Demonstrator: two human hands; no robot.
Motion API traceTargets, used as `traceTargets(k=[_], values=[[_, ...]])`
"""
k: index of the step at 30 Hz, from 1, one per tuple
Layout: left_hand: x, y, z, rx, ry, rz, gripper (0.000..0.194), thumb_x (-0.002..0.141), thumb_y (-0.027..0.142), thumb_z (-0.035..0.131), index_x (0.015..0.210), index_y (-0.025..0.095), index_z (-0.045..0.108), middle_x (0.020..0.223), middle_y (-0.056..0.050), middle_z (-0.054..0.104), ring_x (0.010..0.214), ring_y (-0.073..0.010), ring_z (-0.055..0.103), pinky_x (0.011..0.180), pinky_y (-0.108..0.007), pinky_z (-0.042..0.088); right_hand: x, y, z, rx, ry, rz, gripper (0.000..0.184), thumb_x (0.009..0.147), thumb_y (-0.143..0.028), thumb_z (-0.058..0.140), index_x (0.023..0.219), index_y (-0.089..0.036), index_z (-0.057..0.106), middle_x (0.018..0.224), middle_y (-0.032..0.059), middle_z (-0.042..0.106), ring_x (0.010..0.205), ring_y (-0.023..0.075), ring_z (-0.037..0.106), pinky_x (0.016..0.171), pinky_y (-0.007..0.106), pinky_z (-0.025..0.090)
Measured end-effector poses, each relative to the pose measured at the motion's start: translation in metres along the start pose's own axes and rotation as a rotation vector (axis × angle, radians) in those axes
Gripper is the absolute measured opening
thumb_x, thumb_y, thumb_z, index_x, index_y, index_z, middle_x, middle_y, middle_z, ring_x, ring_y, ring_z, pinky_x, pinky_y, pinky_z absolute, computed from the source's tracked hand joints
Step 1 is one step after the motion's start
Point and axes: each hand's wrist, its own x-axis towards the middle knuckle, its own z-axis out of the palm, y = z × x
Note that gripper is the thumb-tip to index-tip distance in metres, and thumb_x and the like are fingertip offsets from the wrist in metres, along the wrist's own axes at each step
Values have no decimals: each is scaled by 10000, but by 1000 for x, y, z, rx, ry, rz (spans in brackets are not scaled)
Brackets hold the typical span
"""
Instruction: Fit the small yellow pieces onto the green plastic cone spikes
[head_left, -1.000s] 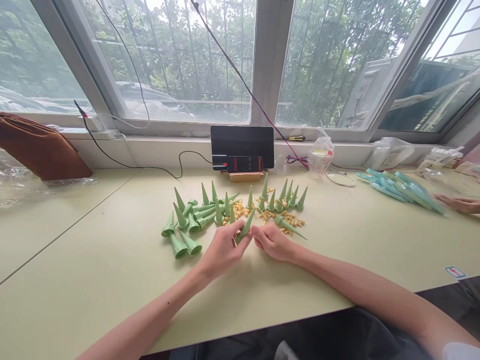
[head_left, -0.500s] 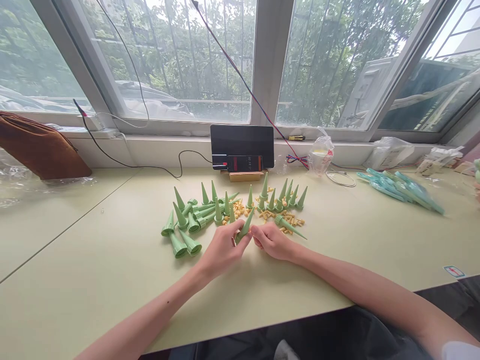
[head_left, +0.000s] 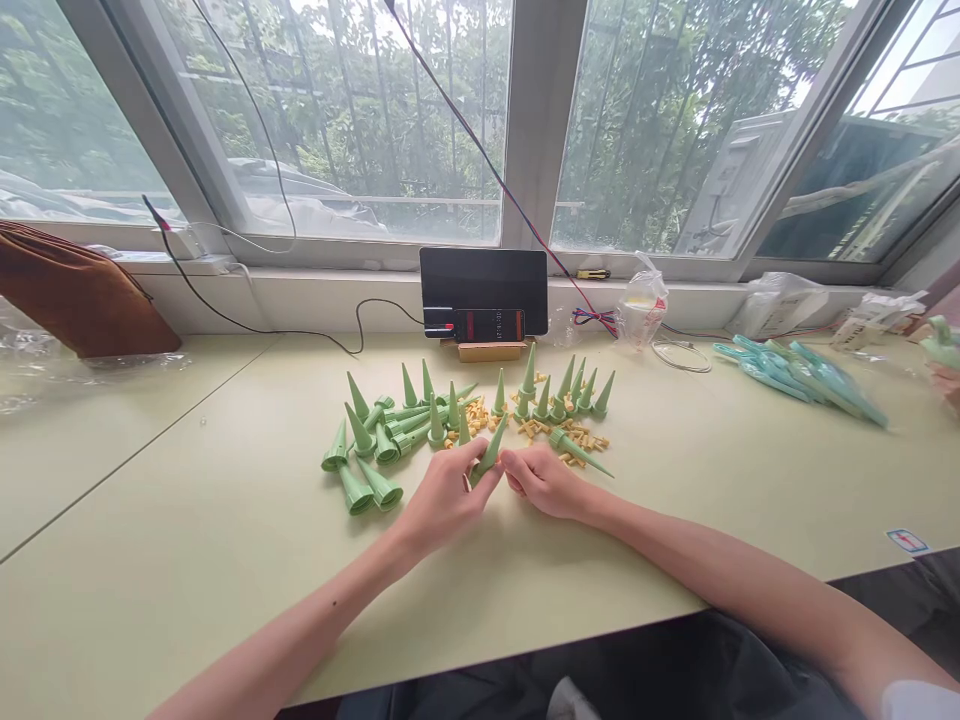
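My left hand (head_left: 442,497) is closed around a green cone-shaped spike (head_left: 491,449), whose tip points up and away from me. My right hand (head_left: 544,482) is pinched shut against the spike's wide lower end; what its fingertips hold is hidden. Behind both hands lies a group of several more green spikes (head_left: 390,435), some upright, some on their sides. Small yellow pieces (head_left: 574,438) are scattered among them on the pale green table (head_left: 187,520).
A dark tablet (head_left: 484,290) and a phone (head_left: 487,325) stand on a wooden holder at the back. Teal spikes (head_left: 802,380) lie at the right, near another person's hand (head_left: 946,378). A brown bag (head_left: 82,295) sits at the left, cables run along the sill.
My hands have barely shifted on the spike. At the right edge the other person's hand has lifted off the table and now holds something pale green.
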Motion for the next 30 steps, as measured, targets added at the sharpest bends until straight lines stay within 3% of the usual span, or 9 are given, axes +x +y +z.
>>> traceTargets(k=[21, 30], values=[[0, 1, 1, -10, 9, -1, 293, 913, 323, 478, 683, 192, 352, 616, 46, 306, 541, -93, 235, 445, -220, 218, 0, 1, 0, -13, -4, 9, 553, 1022, -465, 242, 555, -184, 334, 488, -36, 363, 472, 83, 340, 495, 225, 307], [0, 0, 1, 11, 1, 8, 262, 924, 321, 470, 706, 187, 414, 615, 45, 322, 550, -100, 269, 497, -247, 242, 0, 4, 1, -9, 15, -6, 573, 1024, -459, 250, 531, -178, 330, 477, -38, 359, 445, 71, 324, 488, 222, 301]])
